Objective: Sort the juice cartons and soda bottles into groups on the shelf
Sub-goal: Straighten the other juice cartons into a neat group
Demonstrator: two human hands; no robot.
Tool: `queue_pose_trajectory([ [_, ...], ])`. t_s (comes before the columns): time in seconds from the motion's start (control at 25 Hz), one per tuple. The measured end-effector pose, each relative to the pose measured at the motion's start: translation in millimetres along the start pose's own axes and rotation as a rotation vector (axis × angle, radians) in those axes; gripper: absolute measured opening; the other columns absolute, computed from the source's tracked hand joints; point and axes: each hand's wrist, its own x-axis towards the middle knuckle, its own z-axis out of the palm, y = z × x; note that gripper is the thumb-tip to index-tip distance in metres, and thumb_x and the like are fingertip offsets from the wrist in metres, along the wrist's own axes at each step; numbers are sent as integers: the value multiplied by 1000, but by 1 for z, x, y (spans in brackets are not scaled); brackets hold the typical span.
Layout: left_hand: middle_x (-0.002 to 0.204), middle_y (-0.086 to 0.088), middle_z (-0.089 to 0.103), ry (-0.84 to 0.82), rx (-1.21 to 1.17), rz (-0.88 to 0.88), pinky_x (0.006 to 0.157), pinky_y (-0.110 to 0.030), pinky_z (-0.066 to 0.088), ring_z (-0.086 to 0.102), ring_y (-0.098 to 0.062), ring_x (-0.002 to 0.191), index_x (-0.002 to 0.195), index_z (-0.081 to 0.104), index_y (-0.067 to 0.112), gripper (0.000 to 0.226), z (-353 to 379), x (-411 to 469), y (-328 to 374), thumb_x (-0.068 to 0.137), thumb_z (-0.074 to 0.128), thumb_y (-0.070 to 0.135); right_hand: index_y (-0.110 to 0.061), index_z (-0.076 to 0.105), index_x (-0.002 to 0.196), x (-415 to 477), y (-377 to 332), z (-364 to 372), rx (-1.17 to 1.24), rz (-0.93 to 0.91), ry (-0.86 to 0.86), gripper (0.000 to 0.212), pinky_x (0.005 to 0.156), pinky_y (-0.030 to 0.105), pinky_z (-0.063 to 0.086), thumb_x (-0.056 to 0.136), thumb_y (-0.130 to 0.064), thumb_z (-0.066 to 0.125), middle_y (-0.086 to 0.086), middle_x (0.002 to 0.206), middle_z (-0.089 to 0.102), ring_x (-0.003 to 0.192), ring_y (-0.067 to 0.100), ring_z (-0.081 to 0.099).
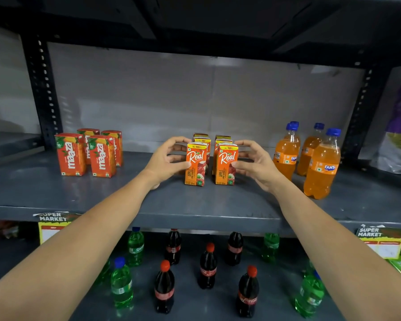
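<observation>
Two short rows of orange Real apple juice cartons [195, 164] stand in the middle of the grey shelf [195, 205], with a narrow gap between the rows. My left hand [167, 158] cups the left row, its thumb touching the front carton's side. On the other side, my right hand [255, 163] cups the right row [226, 165] the same way. Both hands have spread fingers and lift nothing. Several Maaza cartons [71, 155] are grouped at the left. Several orange Fanta bottles [322, 167] are grouped at the right.
The lower shelf holds scattered Coca-Cola bottles [164, 286] and green Sprite bottles [122, 283]. Supermarket price tags [53, 225] hang on the shelf's front edge. A black perforated post [44, 89] stands at the left, and a bag [398, 126] sits beyond the right post.
</observation>
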Motion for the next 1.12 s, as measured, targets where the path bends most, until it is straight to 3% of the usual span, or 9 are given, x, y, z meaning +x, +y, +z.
queue_pose_trajectory([
  [0.36,116,3,59,13,66,34,74,-32,58,60,-20,107,111,53,34,50,6,2,2,77,75,5,-29,56,113,-5,0,-1,25,-27,-34,47,83,45,58,78,-1,70,1,112,63,108,21,61],
  [0.68,120,-4,57,19,80,26,81,-42,57,59,-25,109,112,53,31,51,7,0,4,76,75,3,-29,55,115,-8,-1,1,22,-35,-27,47,85,49,56,79,-1,69,4,112,62,109,23,61],
  [1.12,123,-6,56,4,88,14,82,-46,57,58,-27,112,115,52,28,50,6,-2,8,77,74,4,-32,54,115,-10,0,3,-34,-64,-21,46,80,41,59,80,-6,70,1,113,61,109,20,60],
])
